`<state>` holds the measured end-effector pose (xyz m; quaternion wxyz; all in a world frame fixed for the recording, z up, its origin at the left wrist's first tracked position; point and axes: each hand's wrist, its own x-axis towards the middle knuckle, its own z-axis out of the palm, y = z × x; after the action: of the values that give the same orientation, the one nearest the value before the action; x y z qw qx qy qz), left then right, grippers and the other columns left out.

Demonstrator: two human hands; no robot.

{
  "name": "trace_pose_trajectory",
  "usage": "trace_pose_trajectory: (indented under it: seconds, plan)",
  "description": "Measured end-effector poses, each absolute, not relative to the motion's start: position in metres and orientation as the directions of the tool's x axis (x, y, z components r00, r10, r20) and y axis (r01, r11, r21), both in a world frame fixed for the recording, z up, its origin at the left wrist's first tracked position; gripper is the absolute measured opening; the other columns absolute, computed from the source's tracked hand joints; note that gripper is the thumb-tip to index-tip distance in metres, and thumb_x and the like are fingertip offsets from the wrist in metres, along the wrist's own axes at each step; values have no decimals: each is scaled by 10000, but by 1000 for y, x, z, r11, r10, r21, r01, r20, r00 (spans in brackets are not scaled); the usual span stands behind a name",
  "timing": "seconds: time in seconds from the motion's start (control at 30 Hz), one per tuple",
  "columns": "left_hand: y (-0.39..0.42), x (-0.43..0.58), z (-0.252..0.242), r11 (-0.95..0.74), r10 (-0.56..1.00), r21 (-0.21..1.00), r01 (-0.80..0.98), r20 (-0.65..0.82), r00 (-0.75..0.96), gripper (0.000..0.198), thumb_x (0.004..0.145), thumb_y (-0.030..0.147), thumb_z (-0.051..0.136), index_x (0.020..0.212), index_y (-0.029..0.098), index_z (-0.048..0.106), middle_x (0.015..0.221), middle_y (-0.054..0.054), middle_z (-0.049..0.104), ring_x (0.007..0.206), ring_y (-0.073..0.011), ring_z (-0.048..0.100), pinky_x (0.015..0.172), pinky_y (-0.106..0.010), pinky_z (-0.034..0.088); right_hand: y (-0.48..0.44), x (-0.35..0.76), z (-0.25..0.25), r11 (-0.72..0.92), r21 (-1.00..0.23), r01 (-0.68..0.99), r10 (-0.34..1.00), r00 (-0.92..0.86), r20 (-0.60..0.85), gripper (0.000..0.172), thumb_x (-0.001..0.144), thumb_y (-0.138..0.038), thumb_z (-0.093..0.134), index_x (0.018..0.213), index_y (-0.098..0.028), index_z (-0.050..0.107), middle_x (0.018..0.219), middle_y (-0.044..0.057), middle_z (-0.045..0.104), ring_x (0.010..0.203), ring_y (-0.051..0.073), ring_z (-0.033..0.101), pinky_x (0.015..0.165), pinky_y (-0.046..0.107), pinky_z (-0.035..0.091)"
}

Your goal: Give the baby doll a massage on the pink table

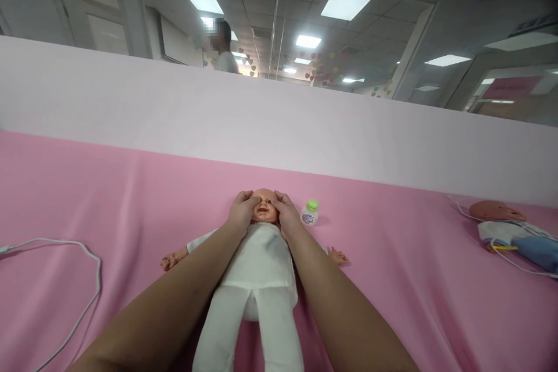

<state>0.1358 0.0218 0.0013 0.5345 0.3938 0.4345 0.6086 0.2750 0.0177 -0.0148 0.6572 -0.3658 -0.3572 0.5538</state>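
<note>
A baby doll (264,256) in white clothes lies on its back on the pink sheet, its arms spread out to both sides. My left hand (242,209) cups the left side of its head, the thumb resting near the eye. On the opposite side my right hand (285,209) holds the head in the same way, thumb by the other eye. The fingers behind the head are partly hidden. Just right of my right hand stands a small clear bottle (309,215) with a green cap.
Pink sheet (139,203) covers the surface up to a low white wall (279,122). A second doll (514,229) in white and blue, with thin tubing, lies at the far right. A white cable (99,270) curves along the left. Behind glass, a person (225,55) is visible.
</note>
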Motion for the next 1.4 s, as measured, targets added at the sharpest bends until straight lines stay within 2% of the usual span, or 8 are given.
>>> trace_pose_trajectory:
  seconds: [0.33, 0.47, 0.6, 0.73, 0.87, 1.0, 1.23, 1.4]
  plan:
    - [25, 135, -3, -101, 984, 984, -148, 77, -160, 493, 707, 353, 850, 1125, 190, 646, 1152, -126, 707, 1004, -279, 716, 860, -382, 568, 18, 272, -11, 152, -925, -349, 980, 176, 95, 589, 607, -370, 938, 1106, -260, 647, 1134, 32, 721, 1020, 257, 718, 899, 404, 596]
    - [28, 138, -4, -104, 982, 985, -137, 79, -173, 440, 751, 410, 827, 1098, 195, 664, 1109, -116, 727, 964, -264, 718, 852, -379, 563, 24, 270, -16, 174, -942, -289, 962, 255, 99, 517, 641, -444, 912, 1063, -266, 673, 1067, 25, 745, 985, 249, 715, 892, 403, 585]
    - [30, 138, -4, -82, 982, 983, -164, 52, -180, 290, 822, 388, 741, 1044, 209, 688, 1040, -88, 745, 968, -250, 707, 859, -366, 557, 29, 270, -20, 172, -929, -328, 961, 265, 85, 382, 724, -491, 833, 1004, -270, 697, 1000, 19, 763, 981, 248, 711, 907, 406, 580]
    - [33, 137, -6, -65, 982, 977, -202, 27, -186, 209, 842, 300, 659, 1029, 219, 703, 999, -72, 750, 963, -239, 704, 873, -359, 558, 31, 272, -22, 158, -910, -384, 966, 253, 61, 350, 735, -443, 795, 1038, -285, 718, 1078, 21, 769, 1049, 256, 706, 936, 416, 581]
    - [33, 136, -6, -56, 981, 970, -236, 9, -195, 235, 825, 259, 629, 1046, 216, 698, 1014, -77, 744, 960, -236, 701, 867, -363, 565, 30, 273, -22, 138, -878, -459, 976, 214, 41, 403, 712, -348, 770, 1108, -288, 726, 1191, 26, 758, 1113, 259, 696, 976, 432, 573]
    - [27, 137, -2, -66, 985, 962, -266, 20, -171, 282, 778, 302, 706, 1041, 205, 679, 1005, -79, 739, 915, -234, 705, 831, -354, 573, 24, 273, -19, 136, -866, -482, 984, 170, 60, 474, 675, -291, 793, 1141, -276, 711, 1172, 25, 757, 1104, 261, 698, 977, 419, 571]
    - [23, 135, -2, -99, 985, 978, -184, 69, -161, 484, 684, 328, 843, 1109, 200, 650, 1121, -113, 714, 976, -277, 717, 825, -377, 575, 15, 273, -13, 142, -876, -461, 989, 100, 108, 541, 645, -335, 905, 1121, -263, 658, 1092, 21, 742, 1019, 255, 718, 921, 413, 594]
    - [26, 135, -4, -121, 975, 989, -89, 101, -198, 462, 700, 359, 864, 1095, 209, 679, 1138, -114, 716, 1001, -282, 715, 875, -384, 556, 18, 272, -13, 162, -909, -383, 982, 154, 110, 552, 619, -375, 935, 1077, -266, 647, 1084, 21, 727, 1022, 259, 714, 886, 402, 602]
